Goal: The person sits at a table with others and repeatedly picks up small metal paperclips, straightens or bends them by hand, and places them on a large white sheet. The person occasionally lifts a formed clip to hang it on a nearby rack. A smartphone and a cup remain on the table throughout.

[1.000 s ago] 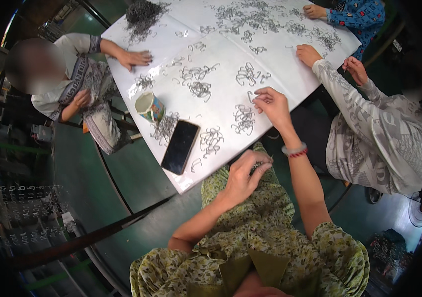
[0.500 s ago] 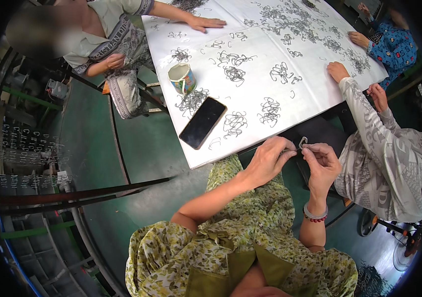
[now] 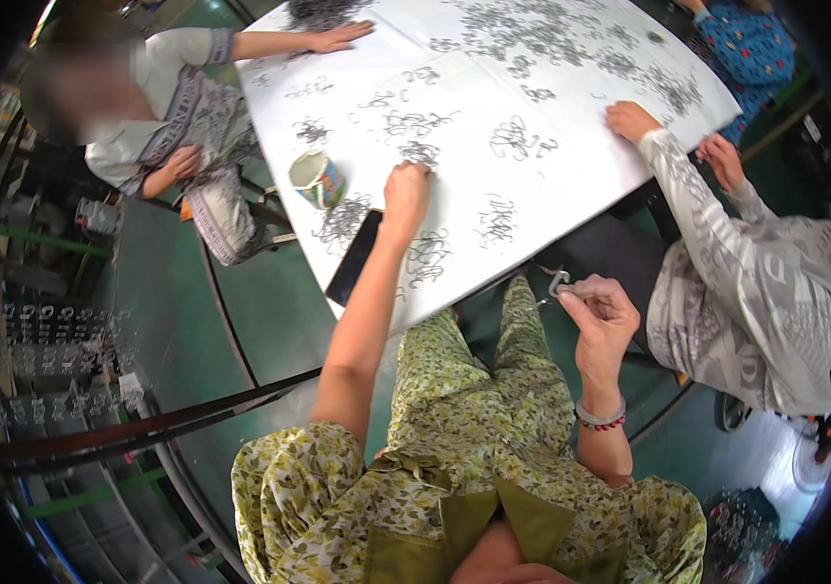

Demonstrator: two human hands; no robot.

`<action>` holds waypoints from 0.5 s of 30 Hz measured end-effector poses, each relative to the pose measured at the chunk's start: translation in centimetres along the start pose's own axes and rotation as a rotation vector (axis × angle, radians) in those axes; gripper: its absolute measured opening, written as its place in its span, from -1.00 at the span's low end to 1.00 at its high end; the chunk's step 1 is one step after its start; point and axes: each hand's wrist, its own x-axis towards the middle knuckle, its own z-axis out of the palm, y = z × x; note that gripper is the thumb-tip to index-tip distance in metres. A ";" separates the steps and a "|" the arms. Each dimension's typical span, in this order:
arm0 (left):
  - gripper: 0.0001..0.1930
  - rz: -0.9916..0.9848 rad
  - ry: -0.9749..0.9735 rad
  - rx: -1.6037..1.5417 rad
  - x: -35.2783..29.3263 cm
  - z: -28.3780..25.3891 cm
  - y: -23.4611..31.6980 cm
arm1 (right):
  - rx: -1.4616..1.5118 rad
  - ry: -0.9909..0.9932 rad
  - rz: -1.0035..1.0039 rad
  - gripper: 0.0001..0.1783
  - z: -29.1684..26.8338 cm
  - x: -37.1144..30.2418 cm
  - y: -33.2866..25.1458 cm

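My left hand (image 3: 406,200) reaches out over the white-covered table (image 3: 464,234). Its fingers are drawn together at the edge of a small heap of dark curved wire hooks (image 3: 422,153); whatever may be between the fingertips is hidden. Off the table's near edge, above my lap, my right hand (image 3: 605,310) is closed, pinching a bent metal hook (image 3: 559,282) between thumb and forefinger. Under my left forearm lies a black phone (image 3: 352,261), partly covered by the arm.
A colourful cup (image 3: 316,179) stands left of my left hand, beside another hook heap (image 3: 343,222). Many more hooks (image 3: 542,34) spread over the far side. Co-workers sit at the left and right, one hand (image 3: 342,37) flat on the table, another hand (image 3: 632,122) at the right edge.
My left hand has left my right hand and moved forward and left to the hook heap. My right hand, still holding the hook, has shifted slightly left and down.
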 end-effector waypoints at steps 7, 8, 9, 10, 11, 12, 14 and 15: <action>-0.89 0.023 -0.055 -0.061 -1.4 0.5 1.4 | -0.026 0.033 0.059 -0.83 -0.5 0.1 0.0; -0.89 -0.020 -0.089 -0.230 -2.0 -1.2 3.8 | -0.030 0.048 0.075 -0.85 -0.4 0.2 -0.1; -0.88 -0.063 -0.124 -0.394 -2.8 -3.0 6.2 | -0.028 0.063 0.076 -0.85 -0.4 0.1 0.0; -0.84 -0.158 -0.185 -0.660 -4.1 -4.5 8.6 | -0.023 0.076 0.072 -0.85 -0.5 -0.1 0.3; -0.84 -0.162 -0.242 -0.793 -5.4 -6.2 10.9 | -0.016 0.088 0.070 -0.85 -0.5 -0.2 0.5; -0.86 -0.183 -0.303 -0.997 -6.9 -7.6 12.7 | -0.008 0.092 0.089 -0.85 -0.3 -0.3 0.5; -0.89 -0.108 -0.298 -1.157 -9.6 -8.4 15.2 | 0.016 0.106 0.073 -0.85 -0.1 -0.3 0.9; -0.89 -0.063 -0.278 -1.181 -10.6 -8.3 16.2 | 0.023 0.111 0.069 -0.85 0.1 -0.4 1.0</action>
